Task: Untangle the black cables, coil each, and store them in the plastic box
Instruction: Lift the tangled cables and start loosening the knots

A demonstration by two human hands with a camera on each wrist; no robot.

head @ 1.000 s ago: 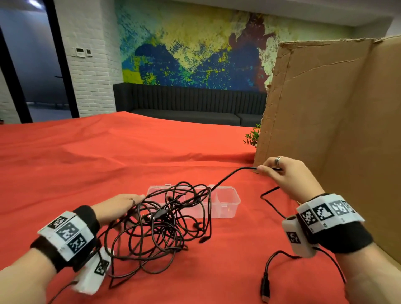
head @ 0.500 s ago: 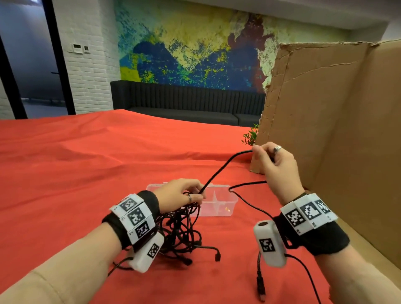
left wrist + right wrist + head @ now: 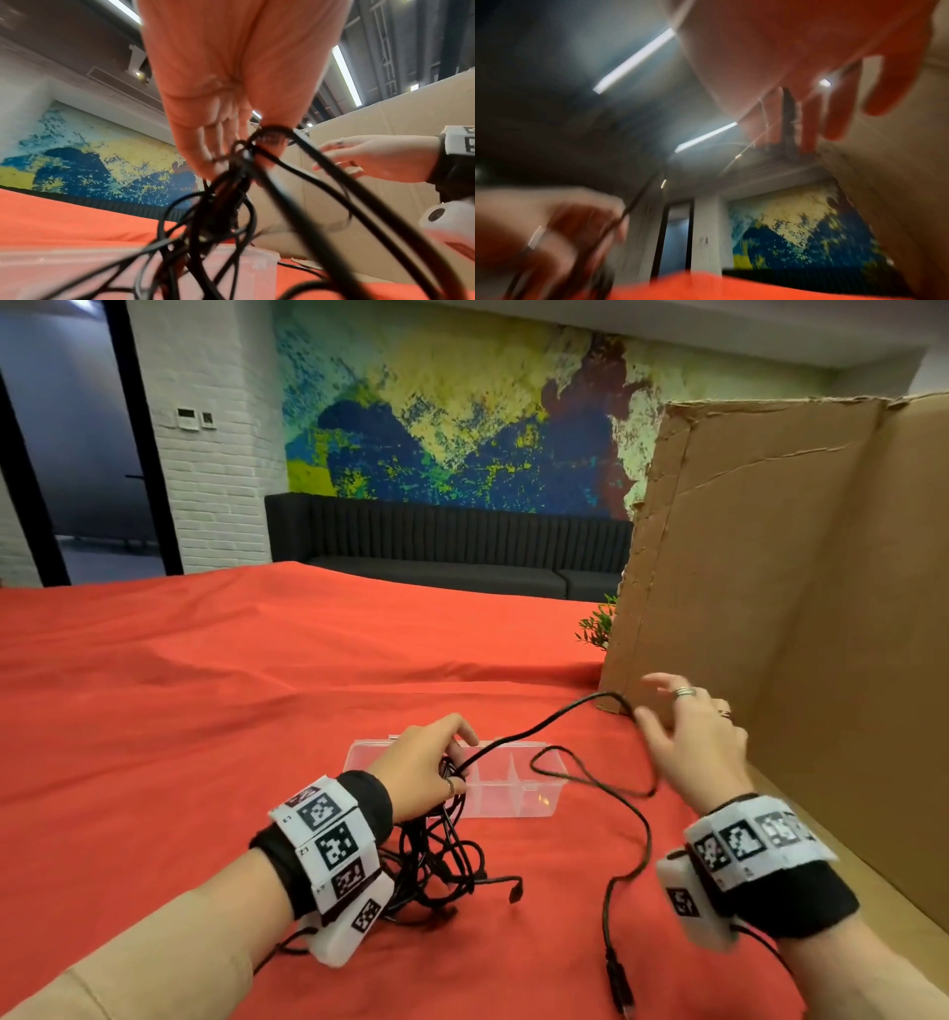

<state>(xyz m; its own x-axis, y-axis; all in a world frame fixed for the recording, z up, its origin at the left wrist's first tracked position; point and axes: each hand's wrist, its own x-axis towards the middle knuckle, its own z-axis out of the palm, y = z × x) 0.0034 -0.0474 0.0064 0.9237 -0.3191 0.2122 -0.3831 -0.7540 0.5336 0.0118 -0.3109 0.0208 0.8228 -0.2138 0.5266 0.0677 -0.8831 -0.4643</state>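
My left hand grips a tangle of black cables just in front of the clear plastic box; the bundle hangs from the fingers down onto the red cloth. One freed cable arcs from that hand up to my right hand, loops back over the box, then trails down to a plug near the front edge. My right hand's fingers are spread and straight, and the cable passes by the thumb. In the left wrist view the fingers curl round the bundle. The right wrist view is blurred.
A tall cardboard wall stands along the right, close behind my right hand. A small green plant peeks out by its far corner. A loose connector lies beside the tangle. The red cloth stretches wide to the left and back.
My right hand has let go of the cable it was pinching and spread its fingers; the cable has gone slack into a loop over the box. My left hand has lifted the gathered tangle.
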